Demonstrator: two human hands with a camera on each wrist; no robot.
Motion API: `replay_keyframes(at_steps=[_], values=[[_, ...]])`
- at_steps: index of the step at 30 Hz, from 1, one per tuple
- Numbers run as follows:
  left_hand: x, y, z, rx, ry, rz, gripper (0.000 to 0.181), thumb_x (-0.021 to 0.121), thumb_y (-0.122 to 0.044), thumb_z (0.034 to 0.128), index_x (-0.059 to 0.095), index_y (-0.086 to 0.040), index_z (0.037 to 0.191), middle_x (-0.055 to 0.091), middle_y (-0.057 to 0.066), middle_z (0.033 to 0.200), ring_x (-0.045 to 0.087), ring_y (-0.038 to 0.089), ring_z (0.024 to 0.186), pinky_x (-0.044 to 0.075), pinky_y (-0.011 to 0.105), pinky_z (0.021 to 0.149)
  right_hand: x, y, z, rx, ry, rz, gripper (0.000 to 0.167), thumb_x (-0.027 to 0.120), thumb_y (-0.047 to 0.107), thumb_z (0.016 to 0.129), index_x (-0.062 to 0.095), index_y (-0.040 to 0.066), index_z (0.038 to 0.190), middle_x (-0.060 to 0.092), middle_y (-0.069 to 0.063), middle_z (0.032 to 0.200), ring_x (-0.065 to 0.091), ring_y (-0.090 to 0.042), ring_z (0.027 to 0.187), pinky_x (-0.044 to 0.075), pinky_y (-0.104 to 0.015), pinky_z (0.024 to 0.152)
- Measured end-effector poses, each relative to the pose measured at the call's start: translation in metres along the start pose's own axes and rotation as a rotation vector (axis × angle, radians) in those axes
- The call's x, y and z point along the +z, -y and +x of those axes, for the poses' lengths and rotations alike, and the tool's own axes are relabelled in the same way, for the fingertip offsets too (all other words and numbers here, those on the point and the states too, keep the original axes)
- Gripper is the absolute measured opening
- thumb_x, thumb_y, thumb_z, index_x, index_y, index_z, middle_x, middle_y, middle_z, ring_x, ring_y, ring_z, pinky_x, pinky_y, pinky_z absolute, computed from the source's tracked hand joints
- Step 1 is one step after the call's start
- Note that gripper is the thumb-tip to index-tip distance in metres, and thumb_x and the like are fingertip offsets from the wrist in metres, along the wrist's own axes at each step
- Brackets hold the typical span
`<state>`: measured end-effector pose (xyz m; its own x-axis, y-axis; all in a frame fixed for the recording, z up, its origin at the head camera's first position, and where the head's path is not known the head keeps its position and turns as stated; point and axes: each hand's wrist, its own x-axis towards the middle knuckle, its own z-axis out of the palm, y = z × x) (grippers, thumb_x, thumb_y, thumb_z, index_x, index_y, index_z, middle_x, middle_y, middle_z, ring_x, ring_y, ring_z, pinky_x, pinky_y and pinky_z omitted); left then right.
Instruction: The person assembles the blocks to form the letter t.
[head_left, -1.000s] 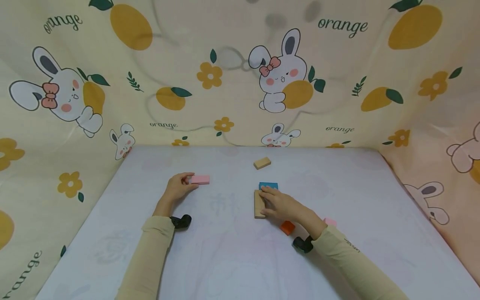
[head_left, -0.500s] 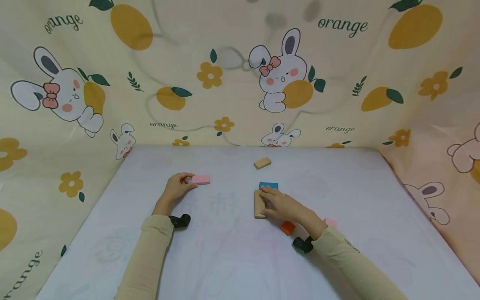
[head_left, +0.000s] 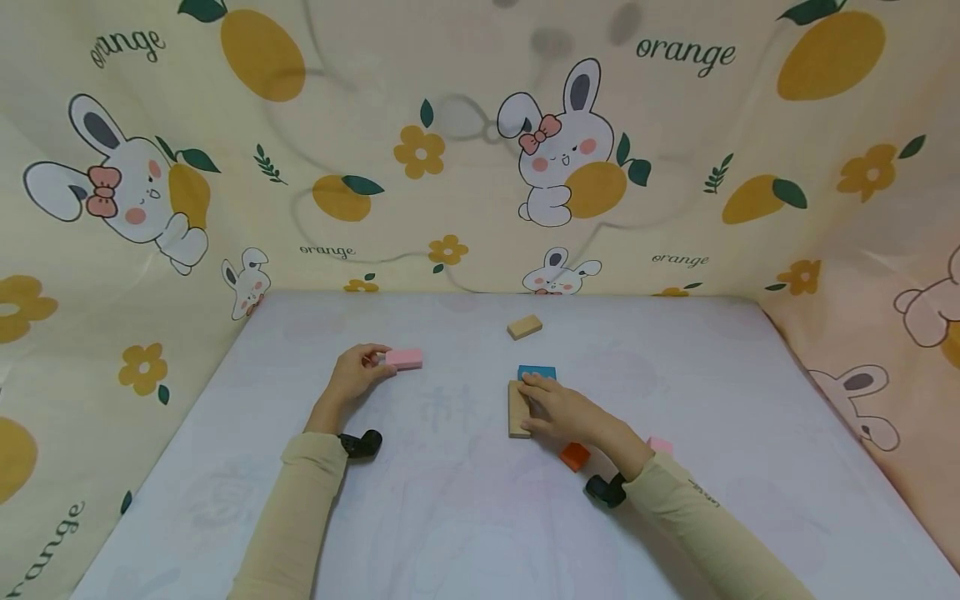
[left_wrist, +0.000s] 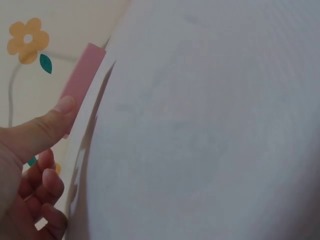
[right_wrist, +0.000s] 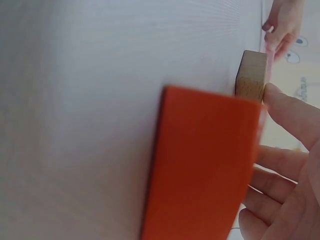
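Between thumb and fingers, my left hand (head_left: 352, 372) pinches a pink block (head_left: 405, 359) by its left end, at the table's far left. In the left wrist view the thumb lies along the pink block (left_wrist: 82, 82). Further right, my right hand (head_left: 566, 412) holds a long natural wooden block (head_left: 517, 417), thumb at its near right side and a finger by its far end. Directly behind that stands a blue block (head_left: 542, 370), partly hidden by the fingers. The right wrist view shows the thumb against the wooden block (right_wrist: 251, 72).
An orange-red block (head_left: 575, 456) lies under the right wrist and looms large in the right wrist view. Another pink block (head_left: 660, 444) is partly covered by the right forearm. A small wooden block (head_left: 524, 326) lies farther back. A printed cloth (head_left: 480, 167) hangs behind the white table (head_left: 420, 517).
The pink block in my left hand has shifted very slightly to the right. My right hand and the wooden block have stayed put.
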<state>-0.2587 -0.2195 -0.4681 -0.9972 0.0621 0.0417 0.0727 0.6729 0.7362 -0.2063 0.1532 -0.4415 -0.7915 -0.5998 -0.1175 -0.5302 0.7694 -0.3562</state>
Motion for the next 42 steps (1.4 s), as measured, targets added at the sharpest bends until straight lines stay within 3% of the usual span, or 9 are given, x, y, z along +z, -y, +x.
replay_keyframes(at_steps=[12, 23, 42], values=[[0.006, -0.007, 0.002, 0.065, -0.053, 0.003, 0.039, 0.075, -0.013, 0.0824, 0.065, 0.002, 0.117, 0.055, 0.013, 0.088, 0.047, 0.016, 0.080, 0.037, 0.024, 0.071, 0.000, -0.001, -0.001, -0.005, -0.004, -0.009, 0.065, 0.061, 0.037, 0.094, 0.041, 0.001, 0.145, 0.035, -0.022, 0.155, 0.039, -0.041, 0.141, 0.042, -0.052, 0.109], [0.011, -0.024, 0.000, 0.042, -0.039, -0.039, 0.038, 0.074, -0.013, 0.0835, 0.065, 0.002, 0.118, 0.055, 0.014, 0.090, 0.050, 0.018, 0.080, 0.039, 0.023, 0.071, -0.001, 0.001, -0.001, -0.005, -0.001, 0.001, 0.064, 0.060, 0.036, 0.094, 0.042, 0.001, 0.144, 0.035, -0.022, 0.154, 0.038, -0.041, 0.141, 0.041, -0.053, 0.110], [0.033, -0.039, 0.001, 0.117, -0.073, -0.068, 0.036, 0.077, -0.012, 0.0803, 0.068, 0.001, 0.112, 0.055, 0.012, 0.084, 0.047, 0.015, 0.075, 0.037, 0.020, 0.067, -0.002, 0.000, -0.001, -0.006, 0.001, 0.002, 0.065, 0.061, 0.035, 0.094, 0.041, 0.001, 0.145, 0.034, -0.022, 0.155, 0.038, -0.041, 0.141, 0.042, -0.053, 0.109]])
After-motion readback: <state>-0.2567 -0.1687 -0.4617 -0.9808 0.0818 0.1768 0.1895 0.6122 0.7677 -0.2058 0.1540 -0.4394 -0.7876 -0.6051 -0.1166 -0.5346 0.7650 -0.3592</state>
